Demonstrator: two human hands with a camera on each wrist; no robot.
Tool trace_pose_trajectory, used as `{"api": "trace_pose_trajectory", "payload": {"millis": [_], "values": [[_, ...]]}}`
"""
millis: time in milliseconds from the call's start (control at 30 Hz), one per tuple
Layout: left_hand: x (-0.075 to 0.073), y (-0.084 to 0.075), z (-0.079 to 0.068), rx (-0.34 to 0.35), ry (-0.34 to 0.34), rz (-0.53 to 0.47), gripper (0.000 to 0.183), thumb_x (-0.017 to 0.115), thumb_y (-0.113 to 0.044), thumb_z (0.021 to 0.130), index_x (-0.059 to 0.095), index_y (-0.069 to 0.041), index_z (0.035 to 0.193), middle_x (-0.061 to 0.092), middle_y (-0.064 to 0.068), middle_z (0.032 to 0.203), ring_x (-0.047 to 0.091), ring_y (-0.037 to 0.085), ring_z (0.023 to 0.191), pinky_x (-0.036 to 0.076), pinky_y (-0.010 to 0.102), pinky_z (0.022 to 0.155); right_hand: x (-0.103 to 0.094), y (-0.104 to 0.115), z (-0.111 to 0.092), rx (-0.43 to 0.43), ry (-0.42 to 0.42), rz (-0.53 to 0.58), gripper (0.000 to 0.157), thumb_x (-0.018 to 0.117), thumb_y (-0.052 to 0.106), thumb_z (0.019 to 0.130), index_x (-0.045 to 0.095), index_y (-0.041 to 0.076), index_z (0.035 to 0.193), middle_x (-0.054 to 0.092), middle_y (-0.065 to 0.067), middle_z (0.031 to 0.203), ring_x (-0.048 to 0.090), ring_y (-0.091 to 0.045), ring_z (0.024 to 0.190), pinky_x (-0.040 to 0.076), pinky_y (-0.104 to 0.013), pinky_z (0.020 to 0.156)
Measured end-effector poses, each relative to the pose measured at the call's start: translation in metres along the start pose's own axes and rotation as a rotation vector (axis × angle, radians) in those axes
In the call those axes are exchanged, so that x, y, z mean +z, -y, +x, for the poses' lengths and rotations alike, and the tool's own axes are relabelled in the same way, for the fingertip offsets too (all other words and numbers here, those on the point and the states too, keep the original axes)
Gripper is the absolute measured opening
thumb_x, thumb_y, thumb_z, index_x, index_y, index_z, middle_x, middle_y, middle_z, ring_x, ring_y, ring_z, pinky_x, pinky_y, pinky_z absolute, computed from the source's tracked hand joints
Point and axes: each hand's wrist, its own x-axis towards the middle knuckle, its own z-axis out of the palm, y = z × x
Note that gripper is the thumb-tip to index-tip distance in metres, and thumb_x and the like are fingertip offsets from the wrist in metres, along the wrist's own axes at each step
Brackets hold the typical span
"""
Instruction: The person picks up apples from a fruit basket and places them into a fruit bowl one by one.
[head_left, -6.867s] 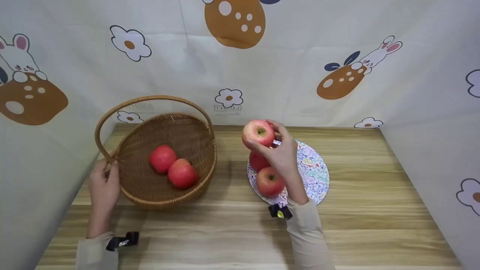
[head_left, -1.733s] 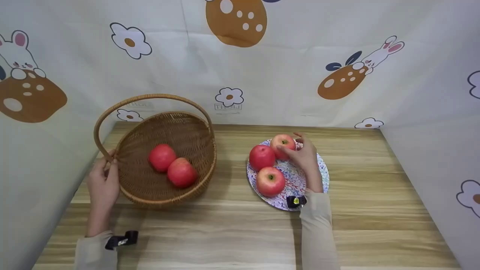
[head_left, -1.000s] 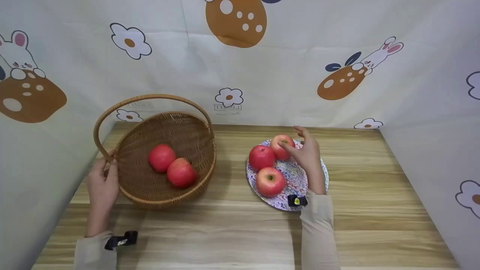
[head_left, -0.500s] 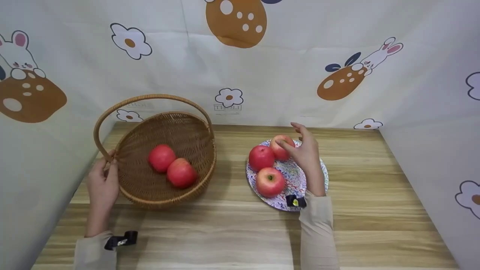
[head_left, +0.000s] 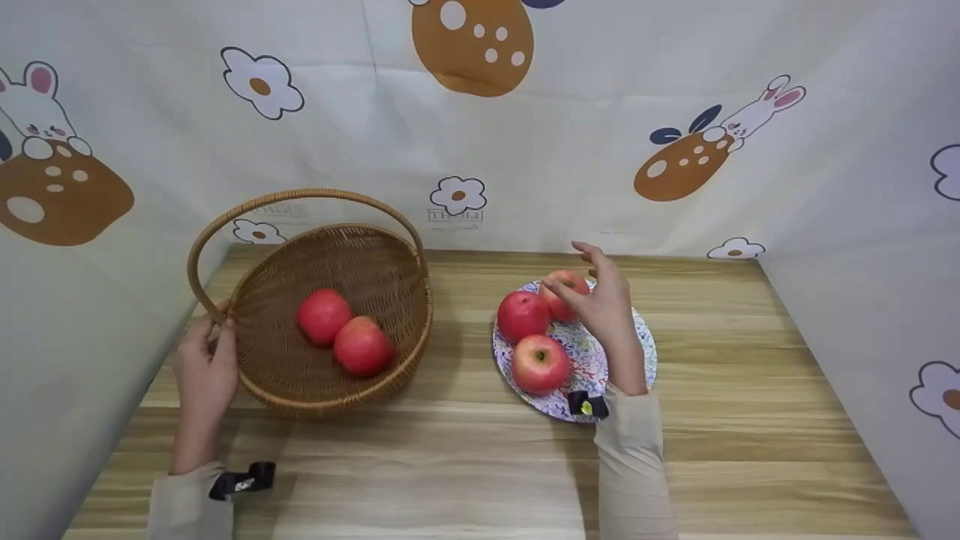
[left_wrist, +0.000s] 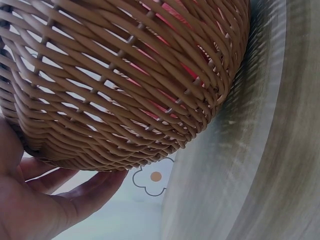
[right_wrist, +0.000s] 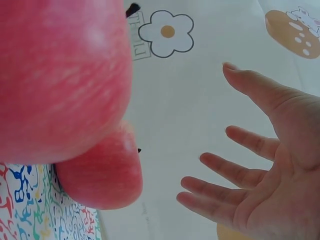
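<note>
My left hand point(head_left: 204, 375) grips the rim of a brown wicker basket point(head_left: 375, 285) at the foot of its arched handle. The left wrist view shows those fingers point(left_wrist: 97, 192) against the outer weave. In the basket lie two red apples, one point(head_left: 324, 317) touching the other point(head_left: 364, 346). My right hand point(head_left: 609, 311), holding nothing, hovers over a round patterned plate point(head_left: 585, 352), fingers spread. Three apples sit on this plate: a back one point(head_left: 566, 278) partly behind my thumb, a left one point(head_left: 523, 316) and a front one point(head_left: 541, 364). In the right wrist view the hand point(right_wrist: 280, 165) is apart from the apples.
Basket and plate stand side by side on a wood-grain table point(head_left: 420, 465). A pale printed curtain point(head_left: 360, 135) rises directly behind and at both sides. The basket handle point(head_left: 315, 193) arches high over its opening.
Earlier my right hand held an apple above the plate; that apple now rests at the plate's back. The hand has let go, risen and drifted slightly left. The left hand has stayed put.
</note>
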Motion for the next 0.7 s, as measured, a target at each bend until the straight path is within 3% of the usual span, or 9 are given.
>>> {"api": "trace_pose_trajectory", "payload": {"millis": [33, 100, 267, 367, 433, 533, 600, 667, 700], "values": [[0.000, 0.000, 0.000, 0.000, 0.000, -0.002, 0.040, 0.046, -0.009, 0.110, 0.059, 0.009, 0.143, 0.058, 0.029, 0.146, 0.057, 0.042, 0.130, 0.045, 0.002, 0.084, 0.000, 0.002, -0.001, -0.002, 0.003, 0.003, 0.071, 0.087, 0.016, 0.088, 0.054, -0.002, 0.148, 0.057, -0.024, 0.149, 0.049, -0.041, 0.139, 0.041, -0.055, 0.117], [0.001, 0.000, 0.000, -0.009, -0.003, -0.002, 0.040, 0.046, -0.009, 0.110, 0.059, 0.008, 0.143, 0.059, 0.028, 0.144, 0.057, 0.041, 0.129, 0.045, 0.002, 0.084, 0.001, 0.005, -0.002, -0.009, 0.010, 0.003, 0.071, 0.087, 0.017, 0.088, 0.054, -0.002, 0.148, 0.056, -0.025, 0.149, 0.049, -0.042, 0.139, 0.040, -0.056, 0.117], [0.001, -0.001, 0.000, -0.025, -0.008, 0.003, 0.040, 0.046, -0.010, 0.109, 0.061, 0.006, 0.143, 0.062, 0.025, 0.139, 0.058, 0.009, 0.119, 0.044, 0.004, 0.085, 0.003, 0.012, -0.004, -0.015, 0.012, 0.009, 0.069, 0.087, 0.016, 0.089, 0.055, 0.001, 0.148, 0.056, -0.026, 0.148, 0.050, -0.044, 0.137, 0.041, -0.061, 0.114], [0.000, -0.001, -0.001, -0.024, -0.004, 0.002, 0.041, 0.046, -0.011, 0.109, 0.060, 0.006, 0.144, 0.062, 0.025, 0.140, 0.054, -0.003, 0.112, 0.044, 0.003, 0.084, 0.003, 0.015, -0.006, -0.017, 0.011, 0.016, 0.068, 0.087, 0.015, 0.089, 0.056, 0.001, 0.148, 0.055, -0.027, 0.148, 0.050, -0.047, 0.136, 0.042, -0.063, 0.113], [-0.001, -0.002, -0.001, -0.030, 0.005, 0.000, 0.042, 0.045, -0.012, 0.110, 0.059, 0.006, 0.145, 0.060, 0.026, 0.142, 0.060, 0.008, 0.117, 0.044, 0.003, 0.083, 0.004, 0.017, -0.006, -0.019, 0.016, 0.019, 0.067, 0.086, 0.015, 0.089, 0.056, 0.002, 0.148, 0.055, -0.027, 0.149, 0.050, -0.047, 0.136, 0.043, -0.063, 0.112], [-0.001, -0.002, -0.001, -0.029, 0.010, -0.002, 0.042, 0.045, -0.011, 0.110, 0.058, 0.006, 0.146, 0.060, 0.026, 0.143, 0.060, 0.011, 0.118, 0.043, 0.002, 0.083, 0.005, 0.019, -0.007, -0.036, 0.024, 0.039, 0.068, 0.087, 0.016, 0.088, 0.056, 0.001, 0.148, 0.055, -0.027, 0.149, 0.050, -0.046, 0.136, 0.042, -0.063, 0.113], [-0.001, -0.002, -0.001, -0.027, 0.012, -0.002, 0.042, 0.045, -0.011, 0.110, 0.058, 0.006, 0.146, 0.059, 0.026, 0.143, 0.060, 0.010, 0.118, 0.043, 0.002, 0.084, 0.007, 0.020, -0.007, -0.045, 0.030, 0.046, 0.069, 0.087, 0.017, 0.088, 0.056, 0.001, 0.148, 0.055, -0.027, 0.148, 0.051, -0.046, 0.136, 0.043, -0.064, 0.112], [0.000, -0.002, -0.001, -0.022, 0.007, 0.000, 0.041, 0.045, -0.010, 0.110, 0.059, 0.005, 0.146, 0.060, 0.025, 0.142, 0.054, -0.004, 0.111, 0.043, 0.002, 0.084, 0.008, 0.023, -0.008, -0.050, 0.035, 0.055, 0.070, 0.088, 0.018, 0.088, 0.056, 0.001, 0.148, 0.056, -0.027, 0.147, 0.051, -0.045, 0.135, 0.044, -0.064, 0.112], [0.000, -0.002, -0.001, -0.023, 0.007, 0.003, 0.041, 0.046, -0.010, 0.110, 0.059, 0.005, 0.146, 0.060, 0.025, 0.142, 0.054, -0.004, 0.111, 0.043, 0.002, 0.084, 0.008, 0.024, -0.008, -0.047, 0.039, 0.056, 0.070, 0.087, 0.018, 0.088, 0.056, 0.001, 0.148, 0.055, -0.026, 0.147, 0.051, -0.045, 0.136, 0.044, -0.064, 0.112]]}}
